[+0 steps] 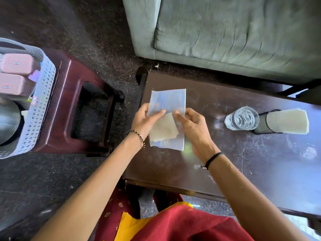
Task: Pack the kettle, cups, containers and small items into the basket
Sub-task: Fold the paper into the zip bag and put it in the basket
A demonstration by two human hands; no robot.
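Note:
My left hand (145, 119) and my right hand (192, 125) both pinch a clear plastic pouch (169, 101) above the left end of the dark table (243, 162). Folded beige napkins (164, 130) sit partly inside the pouch. At the far left, a pale perforated basket (43, 94) stands on a maroon stool (69, 108). It holds two pink containers (16, 64) and a steel kettle (8, 120). A clear glass cup (242, 118) stands on the table to the right of my hands.
A black mesh holder (264, 122) with beige napkins (290, 120) lies beside the glass cup. A grey-green sofa (234, 35) runs behind the table. Dark speckled floor lies between the stool and the table. My red and yellow clothing fills the bottom.

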